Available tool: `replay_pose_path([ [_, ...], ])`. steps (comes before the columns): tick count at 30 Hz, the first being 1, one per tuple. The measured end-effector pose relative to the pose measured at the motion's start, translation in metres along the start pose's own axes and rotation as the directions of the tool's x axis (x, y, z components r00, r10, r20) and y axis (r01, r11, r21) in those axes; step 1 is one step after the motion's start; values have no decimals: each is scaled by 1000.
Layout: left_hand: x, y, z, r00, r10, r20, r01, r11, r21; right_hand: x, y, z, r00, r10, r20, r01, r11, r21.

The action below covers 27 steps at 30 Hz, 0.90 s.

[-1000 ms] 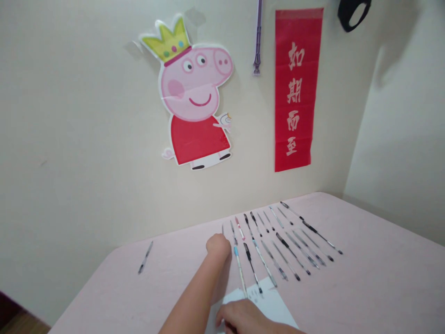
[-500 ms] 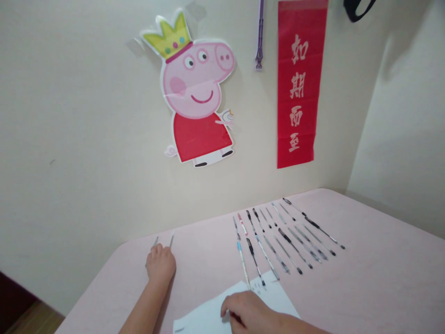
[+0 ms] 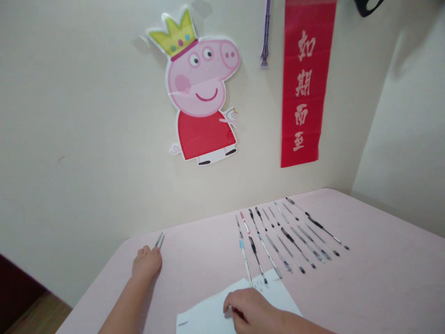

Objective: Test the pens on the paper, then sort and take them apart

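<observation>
Pens (image 3: pixel 159 240), two of them close side by side, poke out beyond my left hand (image 3: pixel 148 263) at the far left of the tabletop (image 3: pixel 389 273), near the wall. That hand lies low with its fingers bent and drawn together, knuckles up; the fingertips are hidden, so I cannot tell whether I am gripping the pair or merely touching it.

My right hand (image 3: pixel 253 310) is over a white sheet of paper (image 3: pixel 205 315), its fingers curled loosely toward the thumb. A dark hollow shows inside the curl, and I cannot tell if anything is in it. The paper is thin and smooth, with small dark marks near its top edge and another at its left corner.

To the right lie two slanting rows of slim writing sticks, well apart from my left hand. In the back row a red-and-white pen (image 3: pixel 245 223) stands out among clear and black barrels. The front row starts with a blue-tipped pen (image 3: pixel 246 263), whose lower end reaches the paper, next to a black-gripped pen (image 3: pixel 257 260).

The tabletop is pale pink and matte, with rounded corners. On the wall are a flat pig cutout (image 3: pixel 206 134) with a yellow crown and a creased red banner (image 3: pixel 306 93).
</observation>
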State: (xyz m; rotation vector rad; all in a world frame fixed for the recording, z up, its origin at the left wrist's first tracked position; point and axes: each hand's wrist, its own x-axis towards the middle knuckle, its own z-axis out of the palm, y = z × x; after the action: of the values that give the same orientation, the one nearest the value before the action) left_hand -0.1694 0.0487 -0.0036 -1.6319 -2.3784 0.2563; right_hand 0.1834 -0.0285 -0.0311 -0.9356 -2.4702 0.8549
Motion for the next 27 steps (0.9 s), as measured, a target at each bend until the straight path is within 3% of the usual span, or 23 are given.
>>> replay_pose_path([
  [9, 5, -24, 7, 999, -33, 19, 33, 999, 12, 1, 1, 1, 1000, 1, 3, -1, 1000, 3],
  [27, 3, -27, 3, 999, -32, 15, 32, 999, -33, -4, -5, -3, 1000, 14, -25, -14, 1000, 7],
])
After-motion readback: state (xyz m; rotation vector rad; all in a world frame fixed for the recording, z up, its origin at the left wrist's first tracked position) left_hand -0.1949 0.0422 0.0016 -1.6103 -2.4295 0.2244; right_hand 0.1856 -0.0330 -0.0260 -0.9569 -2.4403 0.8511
